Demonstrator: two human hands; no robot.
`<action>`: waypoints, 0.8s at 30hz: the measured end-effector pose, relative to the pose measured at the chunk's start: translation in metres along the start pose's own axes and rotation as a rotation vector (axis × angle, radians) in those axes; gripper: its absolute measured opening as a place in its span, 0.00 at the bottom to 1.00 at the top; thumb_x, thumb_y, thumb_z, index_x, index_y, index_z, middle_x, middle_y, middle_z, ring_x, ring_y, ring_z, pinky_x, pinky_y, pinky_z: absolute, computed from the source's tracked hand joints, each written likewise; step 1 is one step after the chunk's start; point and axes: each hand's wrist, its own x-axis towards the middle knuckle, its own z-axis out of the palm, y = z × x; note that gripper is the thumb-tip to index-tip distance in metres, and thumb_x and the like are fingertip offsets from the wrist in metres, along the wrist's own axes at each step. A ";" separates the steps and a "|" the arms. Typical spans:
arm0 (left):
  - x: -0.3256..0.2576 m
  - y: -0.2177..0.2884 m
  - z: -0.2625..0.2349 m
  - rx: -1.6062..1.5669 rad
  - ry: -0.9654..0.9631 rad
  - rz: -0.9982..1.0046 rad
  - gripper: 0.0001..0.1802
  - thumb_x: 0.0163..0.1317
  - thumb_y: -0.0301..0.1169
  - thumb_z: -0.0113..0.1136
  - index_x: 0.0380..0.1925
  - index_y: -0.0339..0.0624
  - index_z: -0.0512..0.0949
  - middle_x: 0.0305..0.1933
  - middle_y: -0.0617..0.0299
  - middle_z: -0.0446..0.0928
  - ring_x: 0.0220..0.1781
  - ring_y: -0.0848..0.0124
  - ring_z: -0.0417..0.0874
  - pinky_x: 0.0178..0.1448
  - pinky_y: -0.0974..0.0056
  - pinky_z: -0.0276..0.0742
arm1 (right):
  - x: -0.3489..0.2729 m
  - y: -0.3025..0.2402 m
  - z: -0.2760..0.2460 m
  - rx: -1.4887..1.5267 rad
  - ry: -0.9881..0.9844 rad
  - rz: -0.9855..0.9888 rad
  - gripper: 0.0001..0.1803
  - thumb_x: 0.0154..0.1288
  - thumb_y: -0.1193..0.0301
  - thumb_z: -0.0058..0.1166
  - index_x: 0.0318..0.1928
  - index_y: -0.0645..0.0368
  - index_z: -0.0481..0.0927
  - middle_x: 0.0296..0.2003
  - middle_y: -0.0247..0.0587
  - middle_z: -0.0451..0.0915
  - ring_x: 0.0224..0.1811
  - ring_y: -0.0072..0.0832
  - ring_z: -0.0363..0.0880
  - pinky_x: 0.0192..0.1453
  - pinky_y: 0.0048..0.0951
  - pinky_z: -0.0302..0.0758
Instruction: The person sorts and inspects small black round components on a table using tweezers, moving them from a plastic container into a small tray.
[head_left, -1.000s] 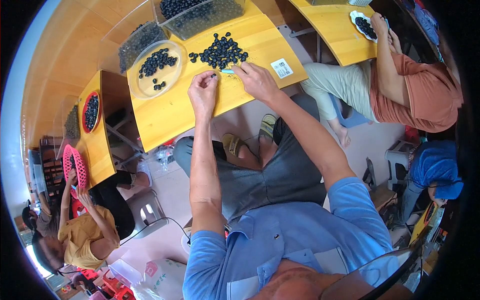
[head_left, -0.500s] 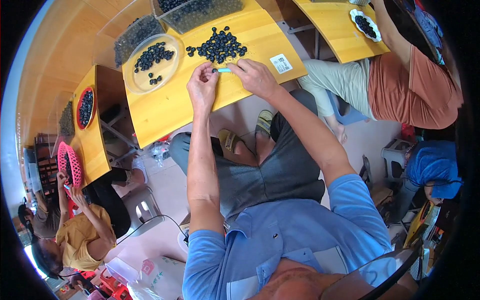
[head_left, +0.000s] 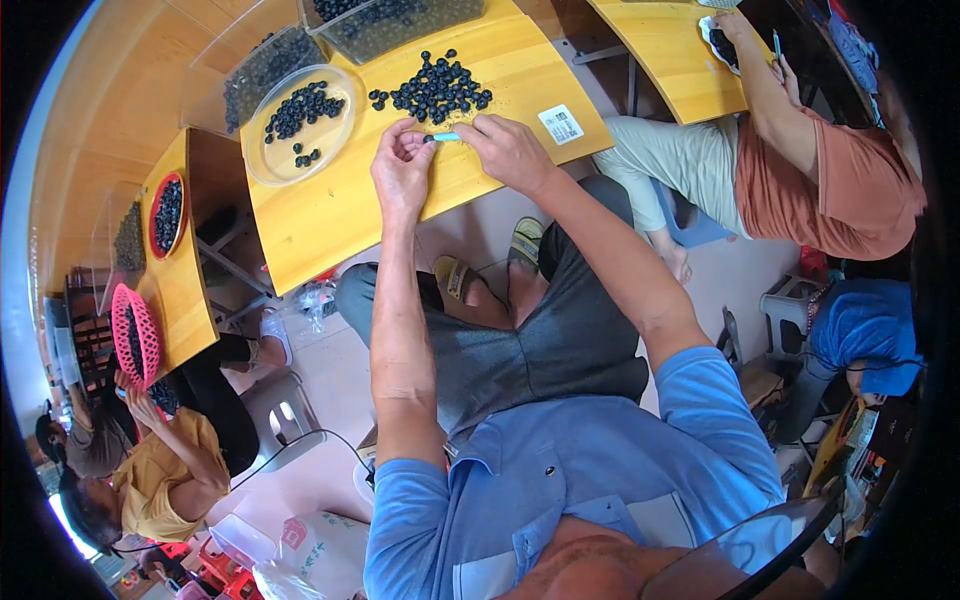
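Pinching one small dark bead (head_left: 424,139) at its fingertips, left hand (head_left: 402,168) steadies it over the yellow desk (head_left: 340,215) edge, apparently so right hand (head_left: 508,150), closed on a thin light-blue tool (head_left: 447,137), can work it; bead sits btwn both hands, loose bead pile (head_left: 437,88) just beyond.

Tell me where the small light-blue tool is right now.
In the head view, the light-blue tool lies between the left hand and right hand, just below the loose pile of dark berries on the yellow table.
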 end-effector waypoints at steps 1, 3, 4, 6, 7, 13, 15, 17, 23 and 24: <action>0.000 0.002 0.002 -0.033 -0.002 0.001 0.24 0.62 0.16 0.70 0.58 0.32 0.78 0.41 0.63 0.83 0.41 0.77 0.83 0.50 0.72 0.82 | -0.001 0.001 0.001 -0.002 -0.001 0.003 0.14 0.62 0.75 0.56 0.49 0.58 0.83 0.34 0.39 0.77 0.39 0.38 0.84 0.41 0.39 0.84; -0.002 0.008 0.002 -0.079 -0.004 -0.033 0.24 0.63 0.15 0.69 0.60 0.32 0.77 0.43 0.63 0.83 0.42 0.76 0.83 0.50 0.72 0.82 | -0.001 0.003 0.003 -0.062 -0.004 0.133 0.13 0.62 0.76 0.55 0.48 0.58 0.83 0.35 0.40 0.78 0.40 0.39 0.85 0.41 0.40 0.84; -0.004 0.010 0.000 -0.120 0.000 -0.067 0.25 0.64 0.15 0.69 0.61 0.32 0.76 0.44 0.63 0.82 0.42 0.76 0.84 0.49 0.72 0.81 | 0.000 0.002 0.003 -0.059 -0.003 0.133 0.13 0.62 0.76 0.55 0.48 0.58 0.83 0.35 0.40 0.78 0.40 0.39 0.85 0.41 0.40 0.84; -0.003 0.008 -0.005 -0.155 0.031 -0.052 0.23 0.64 0.16 0.70 0.59 0.32 0.78 0.43 0.63 0.83 0.42 0.76 0.84 0.50 0.72 0.81 | 0.003 0.000 0.003 -0.055 -0.035 0.133 0.14 0.63 0.76 0.54 0.48 0.58 0.84 0.36 0.42 0.78 0.41 0.40 0.86 0.42 0.40 0.85; -0.001 0.006 -0.007 -0.195 0.062 -0.033 0.21 0.63 0.18 0.71 0.56 0.32 0.80 0.43 0.64 0.84 0.42 0.77 0.84 0.51 0.73 0.81 | 0.004 0.001 0.004 -0.052 -0.030 0.129 0.14 0.63 0.76 0.54 0.48 0.58 0.84 0.36 0.42 0.78 0.41 0.40 0.86 0.42 0.40 0.85; 0.017 0.016 -0.035 0.030 0.276 0.124 0.10 0.67 0.23 0.70 0.47 0.32 0.87 0.43 0.61 0.86 0.43 0.77 0.84 0.53 0.70 0.81 | -0.002 0.005 0.006 -0.013 0.015 0.119 0.17 0.62 0.79 0.55 0.52 0.59 0.84 0.36 0.44 0.78 0.40 0.44 0.84 0.41 0.45 0.82; 0.040 0.023 -0.066 0.134 0.391 0.256 0.09 0.67 0.24 0.70 0.46 0.36 0.87 0.43 0.60 0.87 0.42 0.75 0.85 0.51 0.68 0.81 | -0.001 0.003 0.004 -0.010 0.006 0.125 0.16 0.63 0.78 0.54 0.51 0.58 0.83 0.37 0.44 0.78 0.41 0.43 0.85 0.43 0.45 0.83; 0.064 0.037 -0.094 0.449 0.415 0.315 0.11 0.63 0.21 0.69 0.46 0.37 0.87 0.45 0.56 0.86 0.44 0.66 0.86 0.52 0.63 0.82 | -0.002 0.002 0.003 -0.013 -0.007 0.137 0.15 0.64 0.77 0.53 0.50 0.58 0.83 0.37 0.43 0.79 0.42 0.42 0.85 0.44 0.44 0.84; 0.086 0.047 -0.073 0.833 0.188 0.618 0.15 0.59 0.16 0.65 0.47 0.36 0.85 0.49 0.47 0.85 0.51 0.48 0.86 0.58 0.50 0.81 | -0.005 0.003 0.002 -0.002 -0.014 0.168 0.14 0.64 0.77 0.53 0.50 0.58 0.82 0.37 0.43 0.79 0.43 0.42 0.85 0.44 0.46 0.84; 0.083 0.044 -0.061 0.831 0.002 0.616 0.16 0.59 0.16 0.64 0.48 0.36 0.84 0.51 0.44 0.84 0.54 0.44 0.85 0.60 0.48 0.80 | -0.005 0.005 0.004 0.000 0.004 0.151 0.14 0.64 0.77 0.53 0.50 0.58 0.83 0.37 0.43 0.79 0.43 0.42 0.85 0.44 0.45 0.84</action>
